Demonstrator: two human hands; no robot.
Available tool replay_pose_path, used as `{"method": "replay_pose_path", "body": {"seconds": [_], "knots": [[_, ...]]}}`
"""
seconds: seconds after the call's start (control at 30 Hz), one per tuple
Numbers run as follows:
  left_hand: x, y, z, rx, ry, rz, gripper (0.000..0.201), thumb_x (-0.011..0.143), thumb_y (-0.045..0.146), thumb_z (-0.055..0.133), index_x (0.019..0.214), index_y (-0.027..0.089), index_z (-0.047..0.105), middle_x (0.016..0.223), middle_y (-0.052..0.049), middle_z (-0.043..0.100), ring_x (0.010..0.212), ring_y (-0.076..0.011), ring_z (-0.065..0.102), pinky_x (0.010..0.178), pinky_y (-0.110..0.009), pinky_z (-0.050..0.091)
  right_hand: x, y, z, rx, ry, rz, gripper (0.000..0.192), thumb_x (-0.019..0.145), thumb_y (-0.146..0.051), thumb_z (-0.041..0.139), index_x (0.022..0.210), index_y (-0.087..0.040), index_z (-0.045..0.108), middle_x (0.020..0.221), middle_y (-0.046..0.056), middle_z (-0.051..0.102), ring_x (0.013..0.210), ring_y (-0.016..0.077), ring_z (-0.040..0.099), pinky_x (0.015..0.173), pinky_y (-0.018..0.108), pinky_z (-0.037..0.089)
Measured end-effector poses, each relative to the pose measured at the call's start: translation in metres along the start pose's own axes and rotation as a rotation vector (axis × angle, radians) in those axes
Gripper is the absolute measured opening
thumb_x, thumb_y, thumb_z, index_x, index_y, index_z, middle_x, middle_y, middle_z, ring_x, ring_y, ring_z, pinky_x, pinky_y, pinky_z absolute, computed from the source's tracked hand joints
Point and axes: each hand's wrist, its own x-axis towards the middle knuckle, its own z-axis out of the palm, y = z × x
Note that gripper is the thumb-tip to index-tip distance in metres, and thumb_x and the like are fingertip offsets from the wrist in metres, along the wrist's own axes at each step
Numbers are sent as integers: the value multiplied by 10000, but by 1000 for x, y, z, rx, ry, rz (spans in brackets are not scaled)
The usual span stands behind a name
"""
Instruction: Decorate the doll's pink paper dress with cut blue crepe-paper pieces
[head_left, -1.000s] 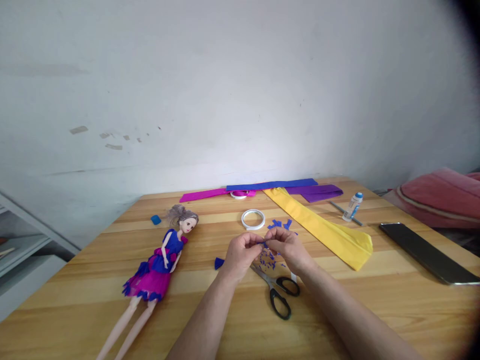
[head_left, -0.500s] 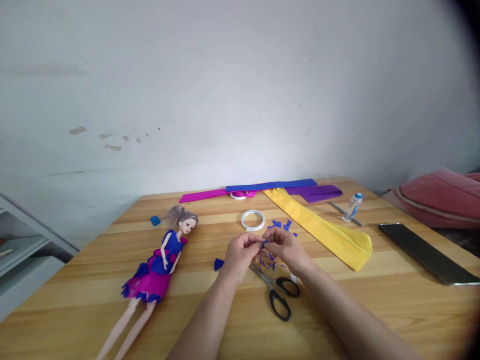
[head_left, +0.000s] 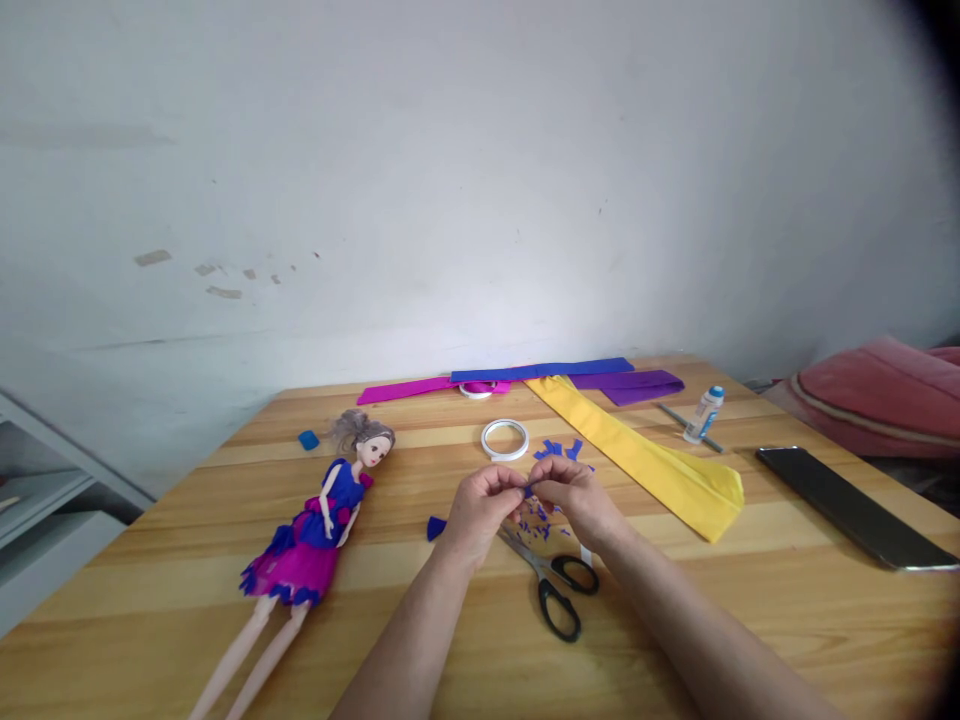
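Observation:
My left hand [head_left: 484,505] and my right hand [head_left: 571,498] meet at the fingertips, both pinching a small blue piece of paper [head_left: 528,490] between them. Most of that piece is hidden by the fingers. Under the hands lie scissors [head_left: 553,580] with black handles, their blades pointing away to the left. Tiny blue scraps [head_left: 536,528] are scattered beneath my fingers, and several larger blue cut pieces [head_left: 559,450] rest just beyond my right hand. A small blue fan-shaped piece [head_left: 436,527] lies beside my left wrist.
A doll [head_left: 307,530] in a blue and magenta dress lies at left, near a blue block [head_left: 308,440]. Beyond the hands are a tape roll [head_left: 505,440] and blue [head_left: 544,370], magenta [head_left: 405,390], purple [head_left: 637,386] and yellow [head_left: 637,455] strips. A glue bottle [head_left: 704,415] and phone [head_left: 855,505] are at right.
Both hands stay in nearly the same place, with only slight finger movement around the small blue piece. The other things lie as before; the view has shifted very slightly.

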Motion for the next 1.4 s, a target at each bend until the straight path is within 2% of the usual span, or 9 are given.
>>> {"method": "replay_pose_path", "body": {"seconds": [0.5,0.7,0.93,1.2,1.4], "knots": [[0,-2,-1,29,36,-33,146,597,207,695,709,128,645,562,11,594,468,-73,492,481,-198,376,1,-1,0,-16,12,8,40,607,-150,572,624,-186,577,493,-64,488,430,72,392,447,218,301],[1,-4,-2,110,67,-19,138,616,193,665,742,139,671,569,7,614,474,-81,499,482,-199,382,2,2,0,-8,7,3,53,611,-144,570,632,-191,582,490,-65,484,433,76,395,451,216,301],[2,-5,-2,156,52,1,141,629,177,642,761,139,675,623,-11,636,495,-85,499,481,-196,383,2,1,-1,-14,-5,-2,50,625,-138,567,639,-184,578,495,-63,484,438,72,393,454,214,300],[0,0,1,221,87,15,143,600,93,578,719,138,645,574,13,594,491,-84,489,473,-192,381,1,-1,1,-18,-10,14,33,635,-153,579,657,-177,573,507,-61,491,436,68,394,446,212,297],[1,-4,1,186,95,-5,117,607,119,569,712,137,618,575,16,579,447,-75,457,429,-194,360,3,4,-1,-35,-33,-6,22,660,-165,585,678,-170,573,514,-61,484,456,69,397,463,212,302]]}}
